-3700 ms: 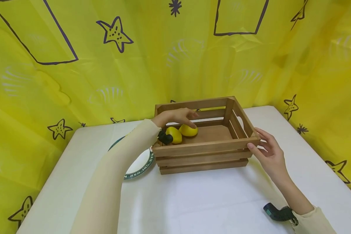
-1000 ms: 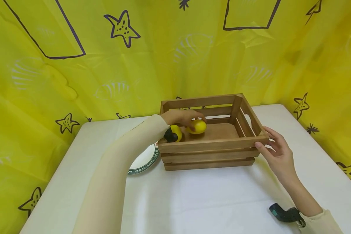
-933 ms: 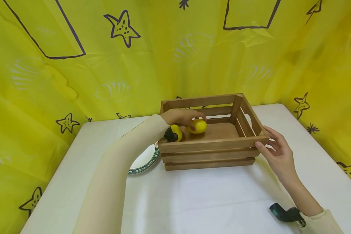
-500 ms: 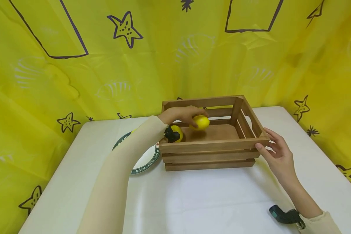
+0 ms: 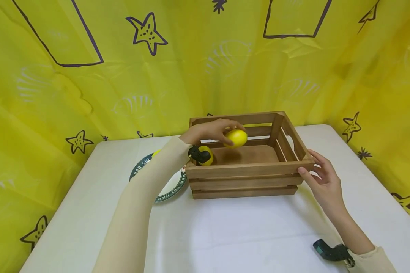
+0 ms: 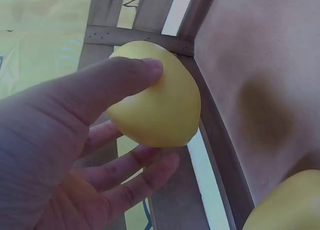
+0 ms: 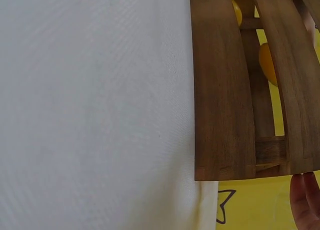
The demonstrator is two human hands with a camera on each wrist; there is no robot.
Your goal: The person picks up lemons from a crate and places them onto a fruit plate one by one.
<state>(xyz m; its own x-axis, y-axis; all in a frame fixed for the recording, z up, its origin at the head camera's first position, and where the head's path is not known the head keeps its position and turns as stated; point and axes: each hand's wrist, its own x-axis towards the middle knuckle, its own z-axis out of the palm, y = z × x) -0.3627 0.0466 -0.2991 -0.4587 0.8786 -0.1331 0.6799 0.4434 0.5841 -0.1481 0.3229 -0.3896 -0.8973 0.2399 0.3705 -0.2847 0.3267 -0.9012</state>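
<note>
A lemon (image 5: 238, 139) is held in my left hand (image 5: 213, 129), raised above the floor of a slatted wooden crate (image 5: 244, 172). In the left wrist view the thumb presses one side of the lemon (image 6: 165, 105), with fingers behind it. Its shadow falls on the crate floor. A second yellow fruit (image 5: 208, 160) lies in the crate's left end, partly hidden by the wrist camera. My right hand (image 5: 324, 184) grips the crate's front right corner, thumb on the front and fingers round the end. Only some fingertips (image 7: 304, 197) of it show in the right wrist view.
Left of the crate stands a white plate with a green lettered rim (image 5: 172, 194), partly covered by the left sleeve. Something yellow (image 5: 156, 152) shows at its far edge. A white cloth (image 5: 232, 235) covers the table, and a yellow patterned curtain (image 5: 191, 76) hangs behind.
My left hand, first over the fruits, has taken hold of one lemon, moved it rightward and lifted it off the crate floor. The right hand keeps its grip on the corner.
</note>
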